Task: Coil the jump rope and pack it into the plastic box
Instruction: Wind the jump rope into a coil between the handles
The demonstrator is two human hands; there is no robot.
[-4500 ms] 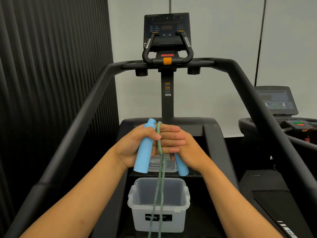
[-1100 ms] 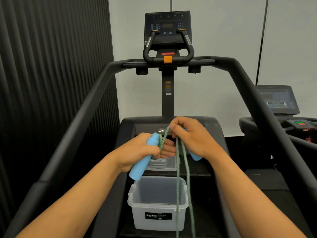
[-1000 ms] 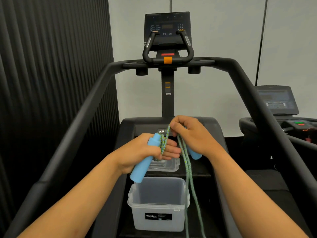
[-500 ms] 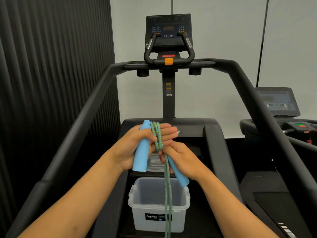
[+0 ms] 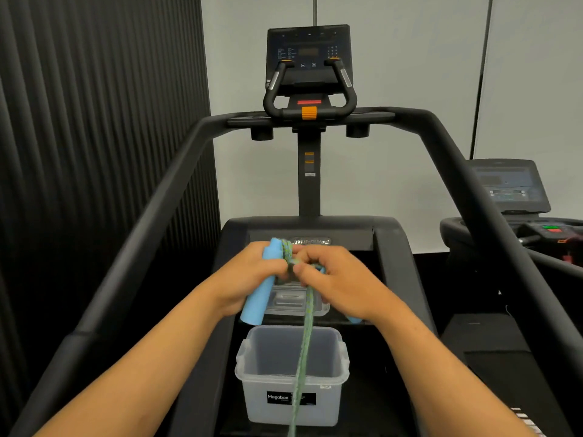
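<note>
Above the open plastic box (image 5: 291,372), the left hand (image 5: 249,275) clasps an upright blue handle (image 5: 263,287) while the right hand (image 5: 334,283) pinches the green rope (image 5: 304,342) hanging straight down beside it.

This is a gym: a black treadmill (image 5: 309,228) with long side handrails and a raised console (image 5: 308,52) fills the centre of the frame, and a second exercise machine (image 5: 511,197) with its own screen stands at the right edge against plain pale walls.

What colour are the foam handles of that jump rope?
Light blue foam handles, clearest in the head view, left hand.
</note>
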